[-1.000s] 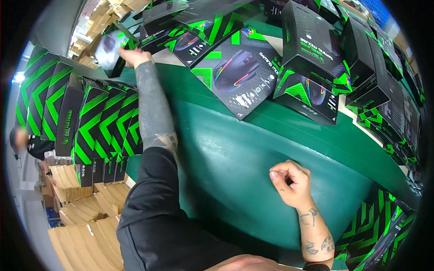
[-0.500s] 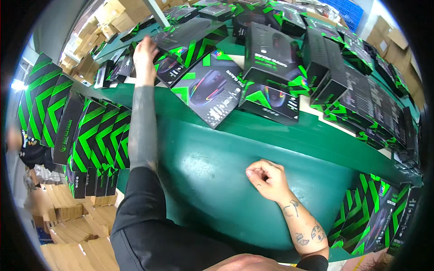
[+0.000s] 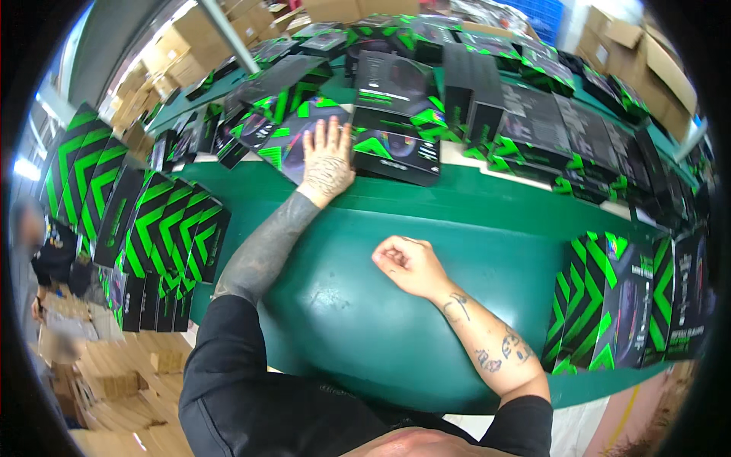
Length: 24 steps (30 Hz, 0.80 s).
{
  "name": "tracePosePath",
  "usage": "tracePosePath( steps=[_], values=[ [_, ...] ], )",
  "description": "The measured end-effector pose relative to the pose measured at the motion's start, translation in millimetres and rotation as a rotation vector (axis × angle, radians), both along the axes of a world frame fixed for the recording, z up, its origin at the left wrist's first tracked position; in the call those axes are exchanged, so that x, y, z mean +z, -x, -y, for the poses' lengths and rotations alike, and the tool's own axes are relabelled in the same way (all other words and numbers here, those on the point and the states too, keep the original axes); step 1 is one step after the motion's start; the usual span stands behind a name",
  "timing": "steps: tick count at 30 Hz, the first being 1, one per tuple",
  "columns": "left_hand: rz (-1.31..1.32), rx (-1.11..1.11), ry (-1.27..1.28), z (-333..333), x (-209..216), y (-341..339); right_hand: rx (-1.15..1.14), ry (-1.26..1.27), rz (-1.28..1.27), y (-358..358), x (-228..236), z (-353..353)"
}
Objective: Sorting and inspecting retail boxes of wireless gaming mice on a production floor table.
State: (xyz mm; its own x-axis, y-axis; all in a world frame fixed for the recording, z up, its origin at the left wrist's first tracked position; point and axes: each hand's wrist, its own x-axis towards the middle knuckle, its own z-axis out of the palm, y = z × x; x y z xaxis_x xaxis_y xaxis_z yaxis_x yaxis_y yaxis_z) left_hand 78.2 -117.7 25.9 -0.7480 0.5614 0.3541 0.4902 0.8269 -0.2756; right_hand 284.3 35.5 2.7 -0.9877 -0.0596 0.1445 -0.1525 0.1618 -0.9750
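My left hand (image 3: 327, 166) lies flat with fingers outstretched on a black and green gaming mouse box (image 3: 291, 145), covering part of its printed front. This box is tilted, with other boxes behind it. Just right of the hand, a mouse box (image 3: 396, 156) lies with another box (image 3: 396, 84) above and behind it. My right hand (image 3: 411, 266) is curled closed over the green table (image 3: 343, 305), near its middle, with nothing visible in the fingers.
Upright mouse boxes form a row on the left (image 3: 145, 221) and another row at the right (image 3: 609, 305). More boxes (image 3: 541, 129) crowd the far side. Cardboard cartons (image 3: 137, 381) lie at lower left, where another person (image 3: 57, 251) is partly visible. A blue crate (image 3: 537, 17) stands far back.
My left hand has moved right and nearer, from the far-left boxes onto the tilted mouse box. My right hand has shifted slightly left and up, still curled. The whole view has turned a little.
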Motion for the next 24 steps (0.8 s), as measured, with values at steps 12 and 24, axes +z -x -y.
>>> tracePosePath(
  steps=[12, 24],
  values=[
    [0.091, 0.044, -0.416, 38, 86, 134, 0.059, -0.042, -0.201, -1, -3, -1],
    [-0.179, -0.525, 0.050, -92, 11, -7, 0.043, -0.091, -0.188, 5, -13, -2]
  ],
)
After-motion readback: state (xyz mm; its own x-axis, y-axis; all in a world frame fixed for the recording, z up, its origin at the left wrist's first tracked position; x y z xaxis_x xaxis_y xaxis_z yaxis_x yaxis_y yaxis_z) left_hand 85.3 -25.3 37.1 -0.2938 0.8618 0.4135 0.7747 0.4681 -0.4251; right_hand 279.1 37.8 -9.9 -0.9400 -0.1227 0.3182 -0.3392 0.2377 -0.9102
